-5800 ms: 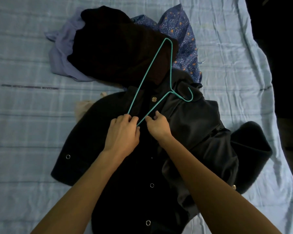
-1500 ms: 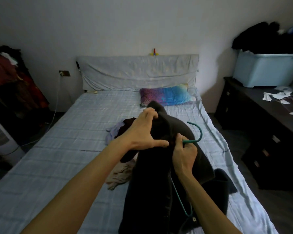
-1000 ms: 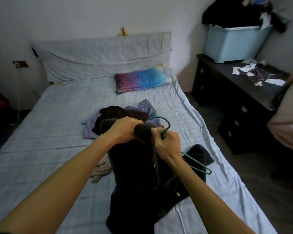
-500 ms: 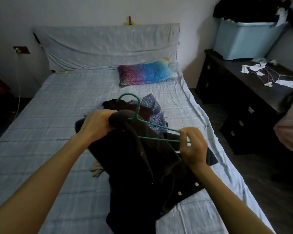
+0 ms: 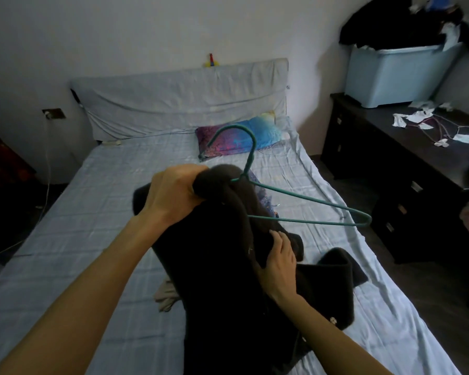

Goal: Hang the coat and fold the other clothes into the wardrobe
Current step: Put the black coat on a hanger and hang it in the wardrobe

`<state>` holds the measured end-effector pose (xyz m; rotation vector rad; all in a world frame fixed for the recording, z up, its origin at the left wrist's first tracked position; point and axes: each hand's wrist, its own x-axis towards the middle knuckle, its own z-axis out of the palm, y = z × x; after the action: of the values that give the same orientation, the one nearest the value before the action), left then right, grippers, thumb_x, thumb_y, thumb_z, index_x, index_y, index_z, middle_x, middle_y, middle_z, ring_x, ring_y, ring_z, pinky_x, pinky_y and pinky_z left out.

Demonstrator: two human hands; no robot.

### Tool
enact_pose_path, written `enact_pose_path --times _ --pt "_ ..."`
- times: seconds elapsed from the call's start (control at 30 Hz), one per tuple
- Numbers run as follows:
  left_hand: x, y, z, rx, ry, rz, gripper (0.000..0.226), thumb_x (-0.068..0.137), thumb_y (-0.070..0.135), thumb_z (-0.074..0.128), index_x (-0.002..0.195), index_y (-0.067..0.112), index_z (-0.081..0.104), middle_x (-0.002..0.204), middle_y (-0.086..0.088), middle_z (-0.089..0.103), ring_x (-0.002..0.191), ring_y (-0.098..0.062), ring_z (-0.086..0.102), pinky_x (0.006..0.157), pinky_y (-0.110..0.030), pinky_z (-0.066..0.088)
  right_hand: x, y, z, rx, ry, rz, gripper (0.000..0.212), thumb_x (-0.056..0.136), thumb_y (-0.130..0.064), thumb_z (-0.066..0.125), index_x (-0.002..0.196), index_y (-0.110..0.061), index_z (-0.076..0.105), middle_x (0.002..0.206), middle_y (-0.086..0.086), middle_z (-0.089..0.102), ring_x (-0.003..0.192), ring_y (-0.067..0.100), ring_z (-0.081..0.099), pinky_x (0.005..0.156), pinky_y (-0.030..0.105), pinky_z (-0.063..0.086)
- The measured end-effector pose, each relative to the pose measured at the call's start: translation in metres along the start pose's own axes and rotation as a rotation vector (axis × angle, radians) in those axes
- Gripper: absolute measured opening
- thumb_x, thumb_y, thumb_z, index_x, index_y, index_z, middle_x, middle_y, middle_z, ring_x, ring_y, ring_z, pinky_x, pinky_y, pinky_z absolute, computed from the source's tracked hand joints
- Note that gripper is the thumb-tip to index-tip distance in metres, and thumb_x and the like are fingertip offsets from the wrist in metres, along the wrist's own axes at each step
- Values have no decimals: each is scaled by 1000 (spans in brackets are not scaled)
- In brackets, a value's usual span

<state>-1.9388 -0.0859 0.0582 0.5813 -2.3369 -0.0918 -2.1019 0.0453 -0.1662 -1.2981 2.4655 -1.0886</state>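
A black coat (image 5: 222, 280) is lifted above the bed. My left hand (image 5: 173, 193) grips a bunched shoulder of it at the top. A green wire hanger (image 5: 303, 209) has one arm inside the coat; its hook points up and its other arm sticks out bare to the right. My right hand (image 5: 279, 255) grips the coat's front edge below the hanger. A beige garment (image 5: 165, 296) peeks out under the coat on the sheet. A patch of blue patterned cloth (image 5: 264, 198) shows behind the coat.
The bed (image 5: 92, 239) has a pale blue checked sheet and a colourful pillow (image 5: 241, 139) at its head. A dark dresser (image 5: 406, 169) on the right carries a pale blue bin (image 5: 395, 74) heaped with dark clothes. A cable hangs from a wall socket (image 5: 53, 113) at the left.
My right hand has let go of the hanger's right arm and moved down onto the coat's front. My left hand has raised the coat's shoulder, and the hanger's hook now points up.
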Motion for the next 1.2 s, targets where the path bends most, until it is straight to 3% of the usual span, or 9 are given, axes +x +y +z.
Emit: enact_pose_path --times 0.17,0.27,0.37,0.57,0.8,1.0,1.07,1.13,1.2 --pt "16 2 -37 -30 93 104 30 69 34 53 99 26 54 76 -10 70 68 -26 66 63 -35 51 44 -3 -33 11 5 89 64 81 -12 54 139 -18 26 135 14 41 105 40 56 84 46 47" --pt "15 -8 -60 -6 101 198 27 73 30 57 98 22 57 79 -13 70 70 -30 67 65 -40 53 88 -11 -90 40 51 -14 46 86 -10 47 130 -23 42 123 7 56 101 35 59 83 42 47" --pt "9 -26 -75 84 108 221 31 75 29 56 104 21 55 87 -16 71 78 -30 66 65 -40 53 123 -22 -156 -17 129 -55 21 85 -15 53 102 -24 62 97 3 67 92 26 63 76 31 47" --pt "-2 -46 -74 301 15 226 22 74 22 50 97 21 50 69 -9 59 53 -29 59 46 -34 50 148 -83 -251 -188 215 -188 24 74 -17 66 94 -29 69 85 -2 70 80 22 63 75 35 51" --pt "23 -34 -77 514 24 -177 39 72 10 68 109 15 56 76 -15 61 61 -39 61 51 -42 50 143 -159 -288 -235 376 -277 32 67 -18 62 96 -29 71 91 2 70 86 30 62 75 34 50" --pt "56 26 -74 392 120 -37 24 73 18 68 95 12 60 73 -15 62 59 -40 61 49 -40 46 101 -239 -269 -64 469 -364 34 68 -22 64 101 -24 70 93 5 71 87 29 63 74 31 48" --pt "61 26 -79 285 183 -73 16 77 25 56 89 14 55 77 -16 63 66 -41 61 53 -42 47 82 -243 -258 41 375 -453 31 72 -28 68 102 -25 69 90 -1 72 83 20 64 76 31 52" --pt "60 8 -91 234 311 -93 15 78 30 50 82 16 53 75 -15 63 66 -40 60 55 -43 48 72 -228 -257 177 88 -527 24 81 -32 66 104 -25 71 91 -9 72 84 8 65 83 30 53" --pt "58 -1 -102 199 386 -97 22 78 35 46 77 15 54 72 -13 62 64 -38 59 54 -38 45 75 -211 -263 224 -41 -597 26 92 -34 57 102 -15 73 96 -6 71 93 16 64 89 23 47"
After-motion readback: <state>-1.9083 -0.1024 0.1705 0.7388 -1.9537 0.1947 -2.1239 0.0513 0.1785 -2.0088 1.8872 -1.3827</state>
